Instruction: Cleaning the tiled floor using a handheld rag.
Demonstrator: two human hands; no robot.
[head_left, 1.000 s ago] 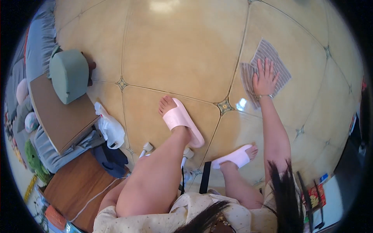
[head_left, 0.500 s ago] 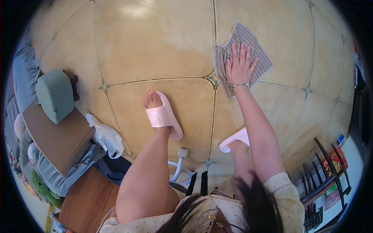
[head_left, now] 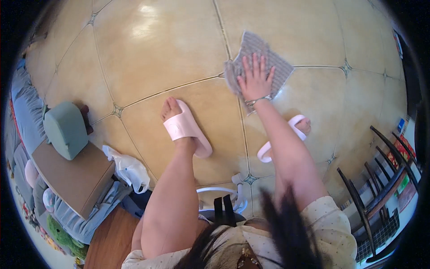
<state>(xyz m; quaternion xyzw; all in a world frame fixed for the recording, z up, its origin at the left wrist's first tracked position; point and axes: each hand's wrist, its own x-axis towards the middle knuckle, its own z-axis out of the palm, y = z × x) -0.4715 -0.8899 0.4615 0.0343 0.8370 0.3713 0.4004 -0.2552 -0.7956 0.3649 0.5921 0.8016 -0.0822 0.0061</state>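
Observation:
My right hand (head_left: pixel 256 83) lies palm down with its fingers spread on a striped grey-brown cloth (head_left: pixel 280 67). The cloth is spread on the tiled floor (head_left: pixel 179 49), a little crumpled along its left edge. A bracelet circles the right wrist, and that forearm reaches forward past my right knee. No part of my left hand is in view. On my left foot is a pink slipper (head_left: pixel 181 125), flat on the tiles. The other pink slipper (head_left: pixel 265 150), on my right foot, is partly hidden behind the right forearm.
At left stand a brown padded block (head_left: pixel 74 175) and a green cushioned stool (head_left: pixel 67 130), beside a white plastic bag (head_left: pixel 130 168). A white curved metal frame (head_left: pixel 239 197) is beneath me. Dark wooden chair legs (head_left: pixel 358 197) stand at the lower right.
My right hand and the cloth have shifted left across the tiles, now over the tile corner's edge. My right foot has come forward, showing its toes. The whole view has turned slightly.

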